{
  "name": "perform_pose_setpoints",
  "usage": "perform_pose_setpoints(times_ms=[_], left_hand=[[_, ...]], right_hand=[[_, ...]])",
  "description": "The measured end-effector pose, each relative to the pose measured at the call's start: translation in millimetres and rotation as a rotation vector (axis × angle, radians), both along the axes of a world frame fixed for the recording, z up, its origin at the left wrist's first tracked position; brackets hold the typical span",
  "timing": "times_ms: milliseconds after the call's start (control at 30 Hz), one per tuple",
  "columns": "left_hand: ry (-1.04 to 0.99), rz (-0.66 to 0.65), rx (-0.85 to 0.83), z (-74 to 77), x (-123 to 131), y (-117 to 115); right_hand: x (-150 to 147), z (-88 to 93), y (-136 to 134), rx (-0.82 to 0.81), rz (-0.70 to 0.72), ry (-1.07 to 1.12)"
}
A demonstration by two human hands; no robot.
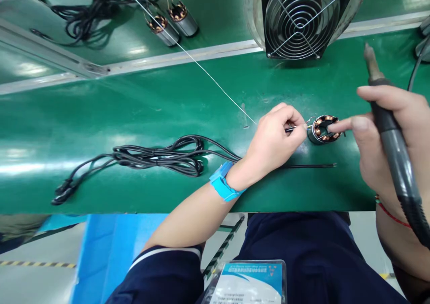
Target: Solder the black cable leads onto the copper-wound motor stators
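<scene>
A small motor stator [323, 129] with copper windings stands on the green bench [168, 111]. My left hand [277, 138], with a blue wrist strap [223, 183], pinches a thin black wire end against the stator's left side. My right hand [386, 134] is wrapped round a black soldering iron [391, 134] whose tip points up and away, while its forefinger presses on the stator's top. A strand of solder wire [201, 66] runs from the upper left down to my left hand.
A coiled black cable [157, 156] lies left of my left hand. A loose black wire [312, 165] lies in front of the stator. A wire-guarded fan [302, 17] stands behind it. Two more stators [171, 22] and another cable bundle [87, 15] lie on the far shelf.
</scene>
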State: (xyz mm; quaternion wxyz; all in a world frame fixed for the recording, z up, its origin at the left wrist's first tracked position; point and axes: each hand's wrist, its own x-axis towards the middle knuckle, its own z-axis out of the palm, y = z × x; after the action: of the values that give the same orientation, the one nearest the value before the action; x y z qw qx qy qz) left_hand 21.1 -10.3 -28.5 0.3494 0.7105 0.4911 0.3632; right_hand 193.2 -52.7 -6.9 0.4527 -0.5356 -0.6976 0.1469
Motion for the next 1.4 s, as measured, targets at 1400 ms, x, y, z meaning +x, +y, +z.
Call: perform_pose_setpoints(times_ms=[1400], left_hand=[[-0.1, -0.232, 0.317, -1.3, -10, -3]], right_hand=[[-18, -35.7, 2, 0.101, 0.064, 0.13]])
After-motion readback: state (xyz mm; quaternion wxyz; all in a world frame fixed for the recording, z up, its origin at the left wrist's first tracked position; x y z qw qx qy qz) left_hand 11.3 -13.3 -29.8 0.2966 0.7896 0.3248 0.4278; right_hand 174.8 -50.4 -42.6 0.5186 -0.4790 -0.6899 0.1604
